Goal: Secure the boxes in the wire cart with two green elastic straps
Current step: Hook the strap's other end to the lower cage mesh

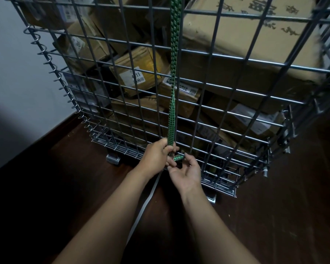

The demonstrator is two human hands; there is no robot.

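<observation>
Gripping hand: the left hand, at 6 o'clock of the cart's front panel, curls its fingers and thumb round the green elastic strap just above its lower end.
Right hand: the right hand lies palm-up just beside the left, toward 4 o'clock. Its fingers are loosely curled under the strap's end piece and its thumb is close to it. Whether it pinches the piece cannot be told.
Strap: a flat woven band, dark green with paler flecks in a repeating pattern. It runs straight down the outside of the mesh from 12 o'clock of the view to the left hand, and the short end piece turns sideways toward 3 o'clock.
Wire cart: the wire cart is grey steel mesh in rectangular cells. A spiral wire binds the corner at 9 o'clock, and a metal foot stands below it.
Boxes: the boxes are brown cardboard, piled behind the mesh, some of them creased.
Writing: the large box at 1 o'clock bears big dark Chinese characters, too blurred to read. A white label near the centre shows "11" and "元". The other white labels are too small to read.
Floor: the floor is dark glossy wood. A pale flat strip runs from beneath the hands toward 6 o'clock.
Wall: a plain pale wall stands at 9 o'clock.
</observation>
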